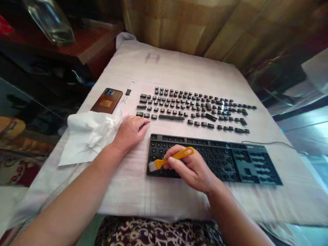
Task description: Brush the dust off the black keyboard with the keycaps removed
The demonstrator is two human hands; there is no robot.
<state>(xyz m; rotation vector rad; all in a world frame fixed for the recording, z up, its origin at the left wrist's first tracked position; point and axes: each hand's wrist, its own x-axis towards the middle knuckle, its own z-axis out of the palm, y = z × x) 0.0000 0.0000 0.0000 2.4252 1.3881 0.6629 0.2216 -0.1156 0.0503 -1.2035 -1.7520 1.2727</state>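
Note:
A black keyboard base [230, 160] with its keycaps off lies on the cloth-covered table [179, 71]. My right hand [191, 169] is closed around a small brush with an orange handle [176, 156]. Its white bristles [152, 166] touch the keyboard's near left corner. My left hand [130, 131] rests on the cloth just left of the keyboard, fingers loosely curled and holding nothing, beside a crumpled white tissue [88, 136]. Several loose black keycaps [194, 107] are laid out in rows behind the keyboard.
A brown phone [107, 100] lies face down at the left, with a small black keycap puller [128, 92] beside it. The keyboard's cable [271, 143] trails off to the right. Dark wooden furniture [84, 44] stands at the far left, a curtain [192, 24] behind.

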